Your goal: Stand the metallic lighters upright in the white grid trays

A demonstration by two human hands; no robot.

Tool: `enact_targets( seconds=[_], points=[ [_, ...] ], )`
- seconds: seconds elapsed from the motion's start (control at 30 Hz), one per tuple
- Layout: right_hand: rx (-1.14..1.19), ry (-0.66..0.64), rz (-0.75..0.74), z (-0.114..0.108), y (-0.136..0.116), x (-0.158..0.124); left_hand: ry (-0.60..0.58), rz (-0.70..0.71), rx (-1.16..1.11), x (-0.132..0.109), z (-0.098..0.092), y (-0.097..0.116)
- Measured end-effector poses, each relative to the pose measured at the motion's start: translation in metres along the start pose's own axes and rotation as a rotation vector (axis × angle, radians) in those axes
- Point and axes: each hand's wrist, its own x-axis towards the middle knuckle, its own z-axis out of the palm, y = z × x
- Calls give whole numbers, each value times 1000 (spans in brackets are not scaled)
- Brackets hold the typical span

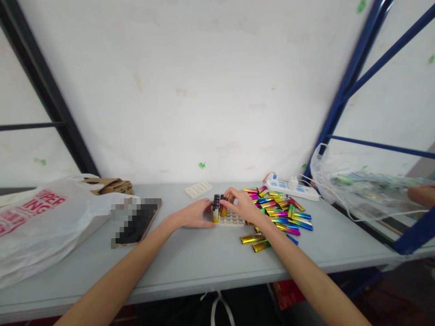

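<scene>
Left hand: your left hand (195, 214) curves in a wide C, thumb and fingers well parted, at the left end of the standing cylinders; whether it grips them, you cannot tell from here.
Right hand: your right hand (241, 203) has thumb and fingertips bent close together at the top of a gold cylinder (223, 208); how firmly they hold it cannot be told.
Standing cylinders: the black-topped standing cylinders (216, 215) are upright between your two sets of fingers.
Holed tray: the pale holed tray (233, 220) lies beneath your right fingers, its open holes showing under that palm.
Loose cylinders: a heap of shiny loose cylinders (272, 206) lies to the right of your right fingers, partly behind your forearm.
Second tray: another pale second tray (199, 189) lies beyond your left fingers, toward the wall.
Phone: the dark phone (139, 224) lies left of your left fingers, well apart.
Power strip: the white power strip (307, 192) lies beyond the heap, right of your right fingers.
</scene>
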Motion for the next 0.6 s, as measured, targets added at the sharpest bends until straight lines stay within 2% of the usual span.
enact_targets(
  seconds=[0.6],
  points=[
    [26, -38, -32, 1, 2, -1, 10, -10, -17, -1, -1, 3]
  ],
)
